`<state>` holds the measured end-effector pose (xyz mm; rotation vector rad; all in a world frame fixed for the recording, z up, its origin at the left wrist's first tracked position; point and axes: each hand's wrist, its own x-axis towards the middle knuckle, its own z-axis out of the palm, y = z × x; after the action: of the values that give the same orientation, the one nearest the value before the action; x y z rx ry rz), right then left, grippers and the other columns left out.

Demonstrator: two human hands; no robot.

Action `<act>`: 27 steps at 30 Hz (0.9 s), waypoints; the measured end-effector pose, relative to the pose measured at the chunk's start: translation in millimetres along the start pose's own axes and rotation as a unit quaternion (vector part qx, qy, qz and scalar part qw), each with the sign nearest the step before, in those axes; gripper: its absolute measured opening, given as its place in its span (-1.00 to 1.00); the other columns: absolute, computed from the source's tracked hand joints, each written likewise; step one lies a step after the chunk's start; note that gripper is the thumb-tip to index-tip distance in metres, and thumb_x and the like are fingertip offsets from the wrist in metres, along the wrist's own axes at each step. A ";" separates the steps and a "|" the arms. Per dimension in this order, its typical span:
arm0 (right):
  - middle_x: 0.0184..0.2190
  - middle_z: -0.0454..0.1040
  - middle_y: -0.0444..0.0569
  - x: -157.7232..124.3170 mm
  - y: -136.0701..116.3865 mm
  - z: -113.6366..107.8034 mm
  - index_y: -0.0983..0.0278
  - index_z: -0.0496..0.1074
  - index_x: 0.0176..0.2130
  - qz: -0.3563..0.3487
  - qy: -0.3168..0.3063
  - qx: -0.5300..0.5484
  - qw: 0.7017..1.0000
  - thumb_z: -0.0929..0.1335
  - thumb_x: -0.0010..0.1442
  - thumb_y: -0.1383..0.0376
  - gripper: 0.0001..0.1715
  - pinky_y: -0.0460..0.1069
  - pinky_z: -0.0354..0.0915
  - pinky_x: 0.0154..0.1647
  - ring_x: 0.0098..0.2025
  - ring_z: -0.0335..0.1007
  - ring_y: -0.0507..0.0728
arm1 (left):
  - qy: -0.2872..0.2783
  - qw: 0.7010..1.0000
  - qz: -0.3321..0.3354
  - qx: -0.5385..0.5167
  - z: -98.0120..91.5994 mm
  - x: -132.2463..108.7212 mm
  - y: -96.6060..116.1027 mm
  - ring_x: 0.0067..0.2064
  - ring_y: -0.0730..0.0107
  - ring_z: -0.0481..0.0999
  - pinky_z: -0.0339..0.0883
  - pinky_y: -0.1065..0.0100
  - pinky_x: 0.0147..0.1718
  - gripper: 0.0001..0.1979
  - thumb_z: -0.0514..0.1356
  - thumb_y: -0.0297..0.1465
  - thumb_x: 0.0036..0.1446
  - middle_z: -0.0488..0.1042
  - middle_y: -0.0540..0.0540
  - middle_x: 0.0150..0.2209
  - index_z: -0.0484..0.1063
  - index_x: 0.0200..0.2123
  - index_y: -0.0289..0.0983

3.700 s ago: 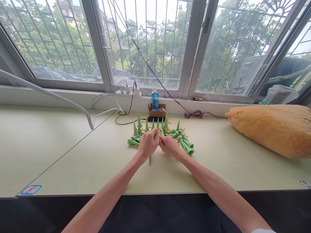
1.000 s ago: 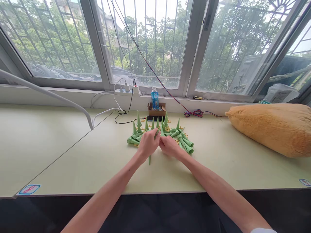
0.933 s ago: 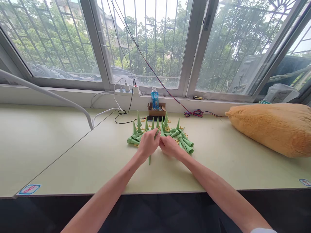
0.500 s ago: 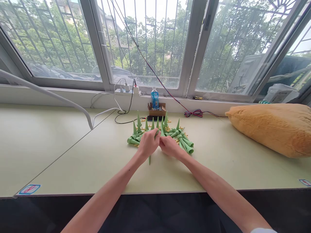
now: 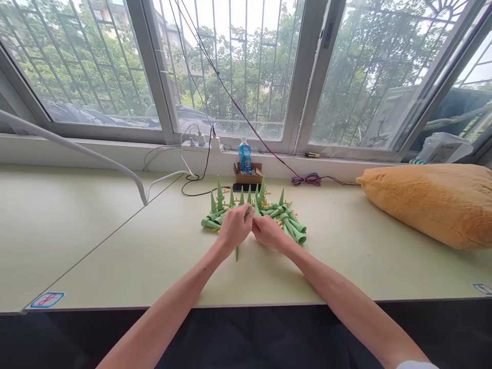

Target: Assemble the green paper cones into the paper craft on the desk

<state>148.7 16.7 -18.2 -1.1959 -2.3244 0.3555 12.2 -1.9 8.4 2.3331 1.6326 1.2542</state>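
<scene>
In the head view my left hand [image 5: 234, 225] is wrapped round a green plastic plant watering spike [image 5: 237, 254]. The spike's pointed end sticks out below that hand toward the front edge. My right hand [image 5: 268, 230] is closed right beside it, its fingertips meeting the left hand at the spike's upper part. What lies between those fingertips is hidden. Behind both hands several green spikes stand upright, among them a tall spike [image 5: 219, 192]. More lie in a pile [image 5: 294, 228] to the right and another pile [image 5: 210, 221] to the left, with small yellow valves [image 5: 268, 201] among them.
A small cardboard box [image 5: 248, 178] holding a blue-labelled bottle [image 5: 245, 156] stands behind the spikes, with a dark phone [image 5: 246, 188] before it. Coiled cable [image 5: 307, 179] lies near the window. A large tan plush cushion [image 5: 426, 205] rests at right; a white tube [image 5: 115, 161] crosses at left.
</scene>
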 end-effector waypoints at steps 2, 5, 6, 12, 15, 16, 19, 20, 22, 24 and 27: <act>-0.58 0.30 -0.13 0.1 -0.3 0.1 0.28 0.26 -0.49 0.003 0.000 -0.004 1.000 0.16 0.29 0.33 -0.68 -0.10 -0.12 -0.51 -0.58 -0.03 -0.03 | -0.002 1.000 0.000 0.002 0.1 0.1 0.1 -0.56 0.43 0.10 -0.03 0.39 -0.50 -0.70 -0.02 -0.32 0.25 0.15 0.05 -0.60 0.01 -0.53 -0.21; -0.60 0.28 -0.14 0.4 -0.9 0.3 0.28 0.25 -0.50 0.007 0.000 -0.012 1.000 0.17 0.28 0.34 -0.69 -0.10 -0.13 -0.52 -0.58 -0.04 -0.03 | -0.005 1.000 0.000 0.002 -0.1 -0.1 0.5 -0.56 0.43 0.11 -0.04 0.39 -0.50 -0.70 -0.03 -0.32 0.25 0.16 0.05 -0.60 0.02 -0.53 -0.21; -0.60 0.28 -0.14 0.5 -1.1 0.2 0.28 0.25 -0.50 0.008 0.000 -0.013 1.000 0.17 0.28 0.33 -0.68 -0.10 -0.13 -0.52 -0.58 -0.04 -0.03 | -0.005 1.000 0.000 0.002 -0.3 -0.2 0.6 -0.56 0.43 0.11 -0.04 0.39 -0.50 -0.70 -0.03 -0.32 0.25 0.16 0.05 -0.60 0.02 -0.53 -0.21; -0.56 0.33 -0.10 0.2 -1.9 -0.9 0.29 0.31 -0.47 0.013 -0.010 -0.010 1.000 0.15 0.30 0.31 -0.66 -0.09 -0.10 -0.50 -0.56 0.03 -0.01 | -0.005 1.000 -0.002 0.002 -1.1 -0.5 1.2 -0.56 0.42 0.14 -0.03 0.38 -0.50 -0.71 -0.03 -0.31 0.25 0.17 0.04 -0.60 0.05 -0.53 -0.21; -0.56 0.33 -0.10 -0.1 -1.4 -1.0 0.29 0.31 -0.47 0.011 -0.011 -0.010 1.000 0.14 0.30 0.31 -0.65 -0.09 -0.09 -0.51 -0.56 0.03 -0.01 | -0.005 1.000 -0.001 0.007 -0.8 -0.3 1.1 -0.56 0.41 0.17 -0.03 0.38 -0.50 -0.70 -0.04 -0.31 0.26 0.19 0.03 -0.60 0.06 -0.53 -0.21; -0.57 0.33 -0.10 -0.1 -1.3 -0.9 0.29 0.31 -0.47 0.010 -0.012 -0.010 1.000 0.14 0.30 0.31 -0.65 -0.09 -0.10 -0.51 -0.56 0.03 -0.01 | -0.006 1.000 0.000 0.009 -0.7 -0.3 1.1 -0.55 0.41 0.17 -0.02 0.38 -0.50 -0.70 -0.04 -0.31 0.26 0.20 0.03 -0.60 0.07 -0.53 -0.21; -0.56 0.34 -0.09 0.1 -1.4 -0.8 0.29 0.32 -0.47 0.012 -0.019 -0.016 1.000 0.16 0.29 0.32 -0.67 -0.09 -0.09 -0.50 -0.56 0.04 -0.01 | -0.011 1.000 0.000 0.017 -0.6 -0.3 1.0 -0.55 0.40 0.20 -0.02 0.38 -0.51 -0.71 -0.03 -0.31 0.25 0.22 0.02 -0.60 0.08 -0.54 -0.21; -0.56 0.34 -0.09 0.2 -1.6 -0.7 0.29 0.32 -0.47 0.015 -0.022 -0.019 0.999 0.16 0.28 0.32 -0.67 -0.09 -0.09 -0.50 -0.56 0.05 0.00 | -0.014 1.000 0.000 0.019 -0.6 -0.4 1.0 -0.55 0.39 0.21 -0.02 0.38 -0.51 -0.71 -0.03 -0.32 0.25 0.23 0.02 -0.60 0.09 -0.54 -0.21; -0.56 0.34 -0.09 0.5 -1.9 -0.7 0.29 0.33 -0.47 0.019 -0.026 -0.023 0.999 0.17 0.28 0.32 -0.68 -0.09 -0.10 -0.50 -0.56 0.05 0.00 | -0.017 1.000 0.000 0.021 -0.6 -0.6 0.9 -0.55 0.39 0.23 -0.01 0.38 -0.51 -0.71 -0.03 -0.32 0.25 0.24 0.01 -0.60 0.11 -0.53 -0.21; -0.57 0.34 -0.09 0.7 -2.0 -0.7 0.29 0.33 -0.48 0.019 -0.027 -0.023 0.999 0.17 0.28 0.33 -0.68 -0.08 -0.10 -0.50 -0.56 0.04 0.00 | -0.017 1.000 0.001 0.020 -0.7 -0.7 0.9 -0.54 0.39 0.23 -0.02 0.38 -0.51 -0.72 -0.03 -0.33 0.25 0.25 0.01 -0.59 0.12 -0.53 -0.21; -0.58 0.32 -0.10 0.8 -1.6 -0.6 0.29 0.32 -0.48 0.007 -0.025 -0.016 1.000 0.16 0.28 0.34 -0.67 -0.08 -0.11 -0.50 -0.57 0.02 -0.01 | -0.017 1.000 -0.001 0.016 -1.0 -0.7 1.0 -0.54 0.39 0.23 -0.02 0.38 -0.51 -0.72 -0.03 -0.32 0.26 0.24 0.02 -0.60 0.12 -0.53 -0.21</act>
<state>147.6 16.5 -16.8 -1.2321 -2.3740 0.3570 12.3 -3.3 9.1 2.3564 1.6582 1.1888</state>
